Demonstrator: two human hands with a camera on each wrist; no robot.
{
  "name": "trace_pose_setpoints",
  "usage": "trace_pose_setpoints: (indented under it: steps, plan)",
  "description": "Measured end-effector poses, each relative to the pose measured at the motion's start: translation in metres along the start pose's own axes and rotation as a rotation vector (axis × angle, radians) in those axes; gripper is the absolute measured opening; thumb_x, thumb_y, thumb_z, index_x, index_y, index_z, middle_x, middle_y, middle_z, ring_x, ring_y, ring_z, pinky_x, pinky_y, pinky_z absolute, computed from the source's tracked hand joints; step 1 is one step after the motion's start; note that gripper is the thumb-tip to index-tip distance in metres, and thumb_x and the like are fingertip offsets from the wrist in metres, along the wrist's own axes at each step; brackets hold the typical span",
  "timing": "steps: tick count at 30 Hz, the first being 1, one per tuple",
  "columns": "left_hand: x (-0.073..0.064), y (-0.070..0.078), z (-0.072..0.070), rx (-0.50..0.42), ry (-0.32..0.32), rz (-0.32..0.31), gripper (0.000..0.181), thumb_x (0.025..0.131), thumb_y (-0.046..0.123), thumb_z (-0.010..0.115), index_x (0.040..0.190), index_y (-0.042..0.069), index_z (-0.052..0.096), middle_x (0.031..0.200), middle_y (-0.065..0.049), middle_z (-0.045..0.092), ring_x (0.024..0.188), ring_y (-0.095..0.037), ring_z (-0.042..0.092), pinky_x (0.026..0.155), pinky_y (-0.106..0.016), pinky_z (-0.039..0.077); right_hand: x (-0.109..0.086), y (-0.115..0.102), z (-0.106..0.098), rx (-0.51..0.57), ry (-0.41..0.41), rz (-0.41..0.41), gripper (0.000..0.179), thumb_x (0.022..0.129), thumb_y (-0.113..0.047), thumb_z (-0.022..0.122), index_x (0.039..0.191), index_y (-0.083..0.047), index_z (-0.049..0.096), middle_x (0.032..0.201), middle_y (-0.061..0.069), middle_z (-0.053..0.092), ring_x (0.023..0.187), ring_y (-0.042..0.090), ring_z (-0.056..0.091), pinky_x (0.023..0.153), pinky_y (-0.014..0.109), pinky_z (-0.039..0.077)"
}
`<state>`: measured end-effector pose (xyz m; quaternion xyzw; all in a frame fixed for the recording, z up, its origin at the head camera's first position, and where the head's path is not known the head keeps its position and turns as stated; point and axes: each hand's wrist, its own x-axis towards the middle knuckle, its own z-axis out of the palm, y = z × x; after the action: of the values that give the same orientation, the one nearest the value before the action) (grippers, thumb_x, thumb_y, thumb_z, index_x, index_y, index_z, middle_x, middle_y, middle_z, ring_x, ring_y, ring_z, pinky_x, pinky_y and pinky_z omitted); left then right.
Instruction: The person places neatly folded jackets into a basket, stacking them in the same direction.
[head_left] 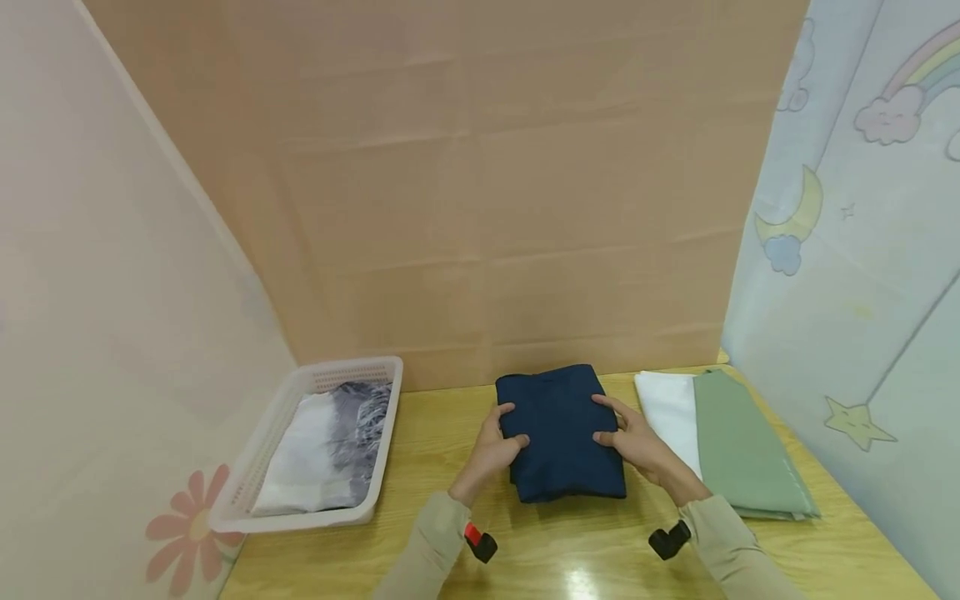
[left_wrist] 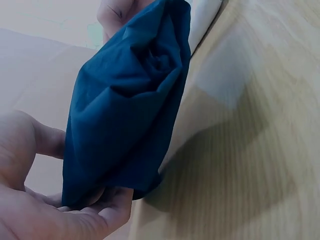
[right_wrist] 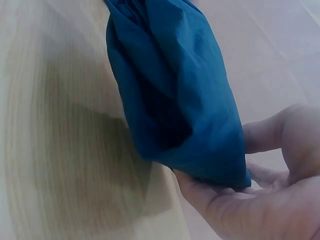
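Observation:
A folded navy cloth (head_left: pixel 561 433) is held between both hands at the middle of the wooden table, with its shadow on the wood below. My left hand (head_left: pixel 491 446) grips its left edge, thumb on top and other fingers tucked underneath. On the opposite edge, my right hand (head_left: pixel 641 437) holds it the same way. The left wrist view shows the cloth (left_wrist: pixel 125 110) as a thick, creased bundle, with left fingers (left_wrist: pixel 117 207) under its corner. In the right wrist view, loose folds open at the near side of the cloth (right_wrist: pixel 200 100), and right fingers (right_wrist: pixel 195 192) support it from below.
A white plastic basket (head_left: pixel 386 450) at the left holds a folded white and grey tie-dyed cloth (head_left: pixel 322 450). To the right lies a folded cloth, part white (head_left: pixel 667 408) and part sage green (head_left: pixel 750 458). Brown paper (head_left: pixel 480 208) hangs behind the table (head_left: pixel 540 558).

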<state>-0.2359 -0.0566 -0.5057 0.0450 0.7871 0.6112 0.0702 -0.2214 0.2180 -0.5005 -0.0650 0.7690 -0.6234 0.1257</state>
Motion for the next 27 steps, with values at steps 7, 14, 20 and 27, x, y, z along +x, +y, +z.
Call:
trace_pose_setpoints:
  steps: [7,14,20,27]
  plan:
    - [-0.006,0.006,-0.019,0.035,0.018,0.025,0.066,0.095,0.006,0.072,0.156,0.006,0.047,0.171,-0.026,0.031,0.159,-0.047,0.029,0.124,-0.066,0.032,0.003,-0.015,0.012,0.016,-0.014,-0.026,0.078,0.104,0.0,0.059,0.171,-0.008,0.02,0.168,0.038,0.025,0.143,0.054,0.049,0.103,0.051,0.057]
    - [-0.011,0.01,-0.04,0.047,0.038,0.043,0.065,0.096,0.006,0.071,0.157,0.007,0.047,0.169,-0.028,0.034,0.154,-0.049,0.037,0.12,-0.067,0.038,0.01,-0.027,0.026,0.011,-0.035,-0.059,0.077,0.105,-0.001,0.06,0.171,-0.008,0.021,0.171,0.035,0.022,0.145,0.054,0.047,0.104,0.05,0.057]
    - [-0.017,0.018,-0.058,0.031,0.046,0.053,0.065,0.098,0.004,0.068,0.159,0.006,0.044,0.166,-0.03,0.037,0.148,-0.05,0.044,0.115,-0.066,0.044,0.016,-0.041,0.039,-0.015,-0.036,-0.056,0.075,0.106,-0.004,0.06,0.171,-0.012,0.022,0.173,0.031,0.021,0.148,0.052,0.045,0.106,0.05,0.056]
    - [-0.02,0.026,-0.081,0.068,0.101,0.07,0.065,0.098,0.005,0.067,0.159,0.009,0.045,0.164,-0.028,0.04,0.146,-0.051,0.047,0.112,-0.065,0.048,0.025,-0.059,0.054,0.002,-0.063,-0.086,0.074,0.108,-0.01,0.06,0.171,-0.011,0.022,0.172,0.033,0.022,0.143,0.052,0.05,0.104,0.051,0.058]
